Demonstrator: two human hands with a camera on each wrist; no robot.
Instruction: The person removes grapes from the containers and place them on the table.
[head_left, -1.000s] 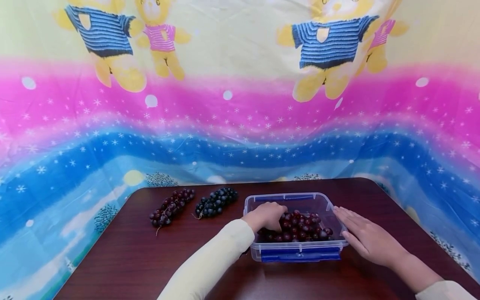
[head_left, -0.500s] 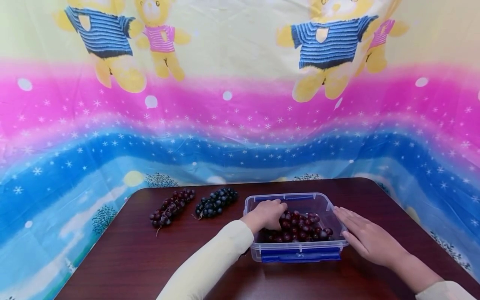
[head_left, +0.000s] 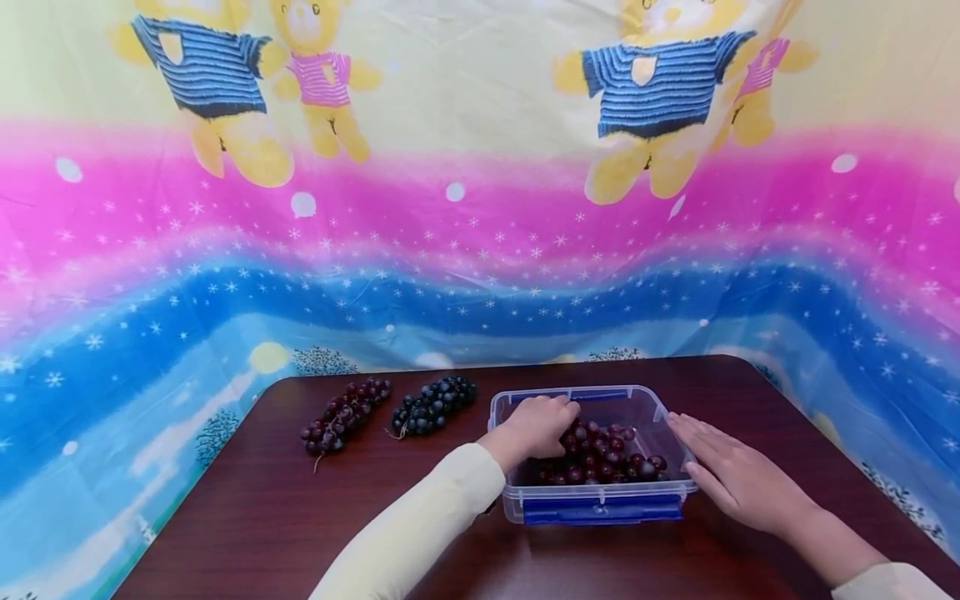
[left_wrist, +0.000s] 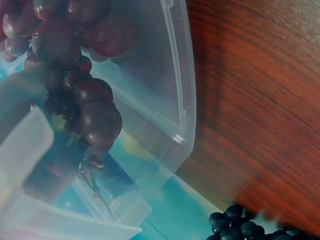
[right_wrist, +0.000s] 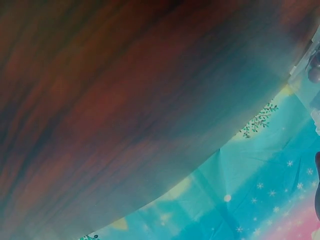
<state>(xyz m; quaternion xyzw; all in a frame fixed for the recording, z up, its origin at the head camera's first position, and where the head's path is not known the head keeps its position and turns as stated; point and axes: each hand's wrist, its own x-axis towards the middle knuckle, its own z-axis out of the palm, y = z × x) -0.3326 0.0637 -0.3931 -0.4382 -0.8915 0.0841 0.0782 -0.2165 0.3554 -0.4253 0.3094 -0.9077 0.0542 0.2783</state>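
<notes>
A clear plastic food container (head_left: pixel 517 503) with blue clips stands on the dark wooden table, and a bunch of red grapes (head_left: pixel 600 458) lies inside it. My left hand (head_left: pixel 534 429) reaches over the container's left side, its curled fingers gripping the left end of the bunch; the fingertips are hidden. In the left wrist view, the red grapes (left_wrist: pixel 95 115) and their thin stem show through the plastic wall. My right hand (head_left: pixel 738 475) rests with straight fingers along the container's right side, holding nothing.
Left of the container lie a bunch of dark blue-black grapes (head_left: pixel 433 406) and, farther left, another bunch of red grapes (head_left: pixel 343 417). A printed bear curtain (head_left: pixel 465 250) hangs behind the table (head_left: pixel 247 500).
My left hand has risen slightly and shifted a little to the right inside the container, and the grapes by it have moved slightly. The right hand stays where it was.
</notes>
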